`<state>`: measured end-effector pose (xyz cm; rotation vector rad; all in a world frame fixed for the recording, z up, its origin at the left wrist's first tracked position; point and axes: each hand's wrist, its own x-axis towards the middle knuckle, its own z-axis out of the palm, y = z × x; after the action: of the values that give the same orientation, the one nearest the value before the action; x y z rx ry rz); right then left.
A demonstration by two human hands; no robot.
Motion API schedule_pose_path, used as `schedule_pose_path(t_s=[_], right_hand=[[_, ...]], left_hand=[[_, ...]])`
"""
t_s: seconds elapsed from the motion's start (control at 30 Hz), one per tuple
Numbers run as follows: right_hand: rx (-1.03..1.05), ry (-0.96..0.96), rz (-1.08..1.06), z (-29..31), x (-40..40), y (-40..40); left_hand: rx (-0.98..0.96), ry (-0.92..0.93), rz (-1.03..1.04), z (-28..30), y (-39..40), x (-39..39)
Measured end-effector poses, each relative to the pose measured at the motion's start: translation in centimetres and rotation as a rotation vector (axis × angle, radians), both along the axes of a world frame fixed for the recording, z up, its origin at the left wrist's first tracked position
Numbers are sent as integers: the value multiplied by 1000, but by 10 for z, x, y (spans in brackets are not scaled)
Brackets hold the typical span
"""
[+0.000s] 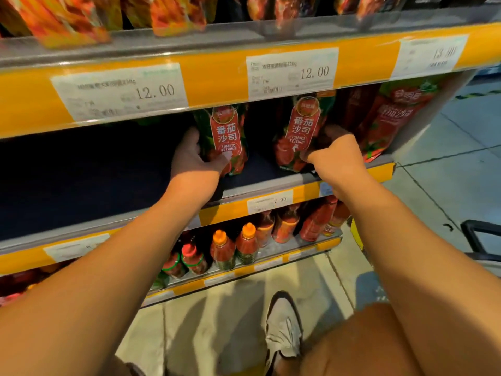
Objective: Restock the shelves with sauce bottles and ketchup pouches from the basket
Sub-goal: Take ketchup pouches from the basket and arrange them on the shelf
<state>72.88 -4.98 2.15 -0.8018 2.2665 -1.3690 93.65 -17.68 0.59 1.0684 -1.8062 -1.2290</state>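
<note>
Two red tomato ketchup pouches stand upright on the dark middle shelf [252, 177]. My left hand [191, 156] holds the left pouch [226, 137] by its lower left side, thumb across the front. My right hand [334, 154] grips the right pouch [299, 131] at its right edge, fingers curled around it. More red pouches [390, 123] lean at the right end of the same shelf. Sauce bottles with orange caps [234, 246] and red caps [189, 259] stand on the shelf below. The basket is barely in view: only a black handle [479, 234] at the right edge.
The shelf above [217, 74] carries orange price strips with 12.00 tags and hanging pouches. The middle shelf's left half is dark. My white shoe [283, 329] and knee are on the tiled floor below. An aisle floor opens to the right.
</note>
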Motion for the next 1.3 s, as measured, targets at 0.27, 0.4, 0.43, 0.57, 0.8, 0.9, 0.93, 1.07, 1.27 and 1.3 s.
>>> schedule_pose_path(t_s=[0.27, 0.4, 0.43, 0.57, 0.8, 0.9, 0.93, 1.07, 1.27, 1.3], right_hand=[[-5, 104, -28, -12, -10, -3], [-63, 96, -57, -21, -14, -9], [-66, 104, -72, -23, -14, -11], [-83, 141, -113, -33, -14, -21], [-150, 196, -109, -39, -13, -31], [-152, 204, -88, -39, -13, -35], [-135, 212, -87, -39, -13, -36], [-33, 278, -108, -39, -16, -39], [45, 297, -127, -40, -35, -48], [57, 279, -122, -41, -37, -48]], left_hand=[[-71, -173, -14, -3, -21, -27], [-91, -147, -43, -5, -27, -40], [-91, -131, -60, -6, -30, -46], [-113, -102, -80, -11, -44, -68], [-188, -87, -73, -24, -58, -92], [-194, -75, -59, -26, -58, -94], [-194, -69, -64, -26, -58, -94], [-201, -80, -80, -25, -59, -91], [-212, -109, -40, -26, -59, -87], [-214, -111, -39, -26, -59, -88]])
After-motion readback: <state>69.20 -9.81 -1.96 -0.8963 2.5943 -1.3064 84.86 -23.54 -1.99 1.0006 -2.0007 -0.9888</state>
